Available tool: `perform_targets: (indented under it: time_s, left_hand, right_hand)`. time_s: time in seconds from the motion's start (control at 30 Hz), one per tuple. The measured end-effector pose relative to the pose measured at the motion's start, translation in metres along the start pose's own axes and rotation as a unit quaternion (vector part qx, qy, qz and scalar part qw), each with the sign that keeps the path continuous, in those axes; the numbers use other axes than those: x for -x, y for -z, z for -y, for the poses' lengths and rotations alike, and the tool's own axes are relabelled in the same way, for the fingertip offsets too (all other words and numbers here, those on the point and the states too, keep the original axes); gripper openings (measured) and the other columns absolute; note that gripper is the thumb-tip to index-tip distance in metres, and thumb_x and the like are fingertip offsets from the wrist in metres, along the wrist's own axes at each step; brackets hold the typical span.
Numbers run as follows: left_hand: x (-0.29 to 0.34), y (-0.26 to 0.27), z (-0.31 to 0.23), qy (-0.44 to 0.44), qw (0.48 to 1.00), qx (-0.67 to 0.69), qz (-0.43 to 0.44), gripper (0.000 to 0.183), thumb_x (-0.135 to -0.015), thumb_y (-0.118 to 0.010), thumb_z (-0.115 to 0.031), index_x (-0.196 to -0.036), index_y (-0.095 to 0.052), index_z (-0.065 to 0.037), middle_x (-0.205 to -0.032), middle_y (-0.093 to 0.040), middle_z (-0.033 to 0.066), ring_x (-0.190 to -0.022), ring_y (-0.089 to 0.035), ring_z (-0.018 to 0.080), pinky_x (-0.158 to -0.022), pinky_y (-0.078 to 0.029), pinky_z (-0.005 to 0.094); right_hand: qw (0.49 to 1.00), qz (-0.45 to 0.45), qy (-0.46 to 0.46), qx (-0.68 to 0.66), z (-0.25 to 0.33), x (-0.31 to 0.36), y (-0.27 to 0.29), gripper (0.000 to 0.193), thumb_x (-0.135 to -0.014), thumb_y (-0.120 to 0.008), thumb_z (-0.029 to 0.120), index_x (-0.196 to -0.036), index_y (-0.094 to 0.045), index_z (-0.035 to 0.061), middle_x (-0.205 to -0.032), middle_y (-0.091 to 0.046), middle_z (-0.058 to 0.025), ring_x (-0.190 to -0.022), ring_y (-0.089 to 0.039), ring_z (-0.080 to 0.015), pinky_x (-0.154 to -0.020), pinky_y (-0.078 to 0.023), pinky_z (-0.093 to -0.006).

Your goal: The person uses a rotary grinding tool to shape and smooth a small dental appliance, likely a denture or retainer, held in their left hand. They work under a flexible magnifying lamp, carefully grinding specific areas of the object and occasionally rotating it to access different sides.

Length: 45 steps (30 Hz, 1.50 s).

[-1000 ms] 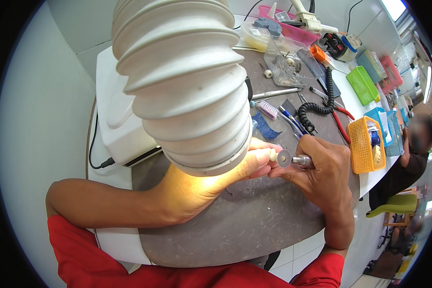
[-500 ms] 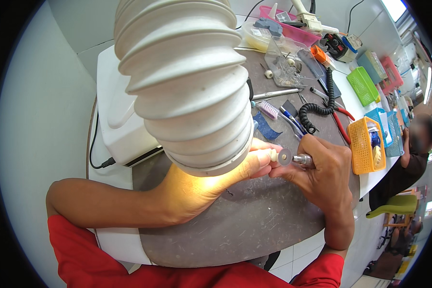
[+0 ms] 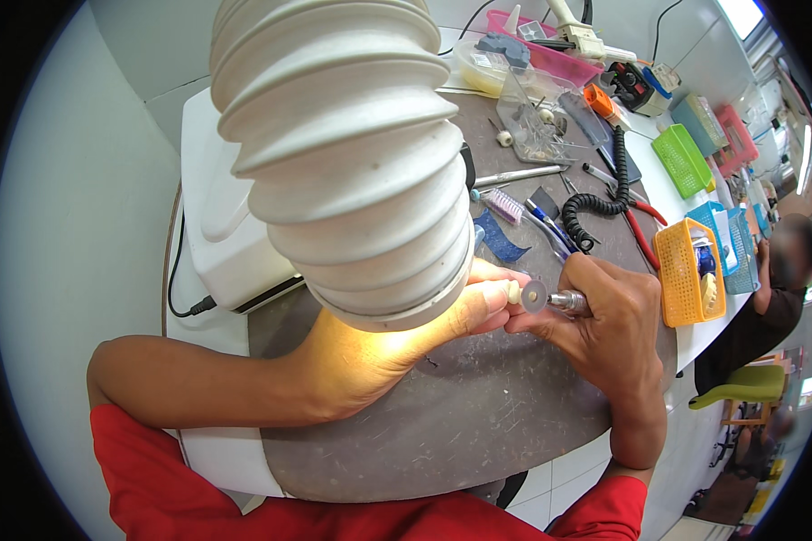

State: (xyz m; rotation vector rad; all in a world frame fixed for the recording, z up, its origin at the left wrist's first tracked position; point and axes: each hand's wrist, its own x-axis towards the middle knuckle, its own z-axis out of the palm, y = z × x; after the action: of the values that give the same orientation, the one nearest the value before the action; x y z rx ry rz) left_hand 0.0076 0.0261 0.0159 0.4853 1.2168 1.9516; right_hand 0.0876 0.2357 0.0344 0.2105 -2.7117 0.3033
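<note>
My left hand (image 3: 383, 352) is lit from above and partly hidden by a ribbed white suction hose (image 3: 356, 171). Between its thumb and fingertips it pinches a small cream-coloured piece that looks like a dental crown (image 3: 514, 292). My right hand (image 3: 615, 316) is wrapped round a metal rotary handpiece (image 3: 568, 302), with a thin grey disc (image 3: 533, 296) at its tip. The disc stands right beside the crown; whether they touch I cannot tell. The fingertips of both hands meet close to the tool, above the grey work surface (image 3: 460, 433).
A white box-shaped machine (image 3: 230, 207) stands left of the hose. Past my hands lie a coiled black cord (image 3: 595, 212), a pink-bristled brush (image 3: 503, 206), pens and blue cloth (image 3: 501, 239). A yellow basket (image 3: 690, 275) sits at the right edge. A person (image 3: 758, 307) is farther right.
The hose has shifted very slightly to the left in the picture. Both hands, the crown and the handpiece look nearly the same as before.
</note>
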Motion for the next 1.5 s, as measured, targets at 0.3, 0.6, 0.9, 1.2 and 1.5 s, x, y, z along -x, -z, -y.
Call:
perform_targets:
  time_s: [0.3,0.6,0.9,1.2,1.5]
  left_hand:
    - [0.0000,-0.0006,-0.0012,0.001,1.000,0.001,0.005,0.015,-0.098,-0.063,-0.009,-0.110,-0.061,0.000,-0.115,-0.068,0.0156,-0.106,-0.064,0.0155,-0.094,-0.053,0.0302]
    - [-0.0013,-0.0004,0.0003,0.013,1.000,0.008,0.002,0.012,-0.098,-0.063,-0.008,-0.108,-0.060,-0.001,-0.117,-0.068,0.0162,-0.105,-0.065,0.0157,-0.096,-0.052,0.0295]
    - [-0.0013,0.0006,-0.0006,0.017,1.000,-0.003,0.000,0.012,-0.098,-0.063,-0.010,-0.107,-0.061,-0.002,-0.117,-0.068,0.0149,-0.106,-0.065,0.0145,-0.096,-0.052,0.0283]
    - [-0.0011,-0.0002,0.0002,0.014,1.000,0.004,-0.002,0.012,-0.098,-0.064,-0.010,-0.107,-0.061,-0.002,-0.117,-0.068,0.0151,-0.107,-0.064,0.0143,-0.096,-0.052,0.0286]
    - [-0.0001,0.0027,0.0041,-0.010,1.000,-0.025,-0.005,0.015,-0.097,-0.064,-0.007,-0.110,-0.062,-0.001,-0.116,-0.068,0.0139,-0.107,-0.065,0.0155,-0.095,-0.053,0.0298]
  right_hand:
    - [1.000,0.018,0.007,0.008,0.0007,-0.0010,0.0037,0.058,-0.070,-0.082,0.056,-0.064,-0.049,0.0091,-0.054,-0.052,-0.0040,-0.043,-0.053,-0.0205,-0.043,-0.038,-0.0338]
    - [0.999,0.024,0.020,0.009,-0.0008,0.0012,0.0039,0.056,-0.071,-0.084,0.053,-0.064,-0.049,0.0090,-0.055,-0.052,-0.0043,-0.045,-0.053,-0.0203,-0.044,-0.039,-0.0338]
    - [1.000,-0.011,0.008,0.001,0.0006,0.0006,0.0008,0.062,-0.064,-0.087,0.054,-0.063,-0.046,0.0069,-0.053,-0.042,-0.0042,-0.045,-0.044,-0.0180,-0.044,-0.033,-0.0312]
    - [1.000,-0.005,0.008,0.003,0.0003,0.0009,0.0003,0.061,-0.065,-0.087,0.053,-0.063,-0.047,0.0073,-0.053,-0.043,-0.0038,-0.044,-0.044,-0.0182,-0.044,-0.033,-0.0315]
    - [1.000,-0.022,0.007,0.012,0.0007,-0.0007,-0.0002,0.064,-0.063,-0.085,0.059,-0.065,-0.048,0.0071,-0.052,-0.040,-0.0033,-0.044,-0.042,-0.0179,-0.043,-0.032,-0.0315]
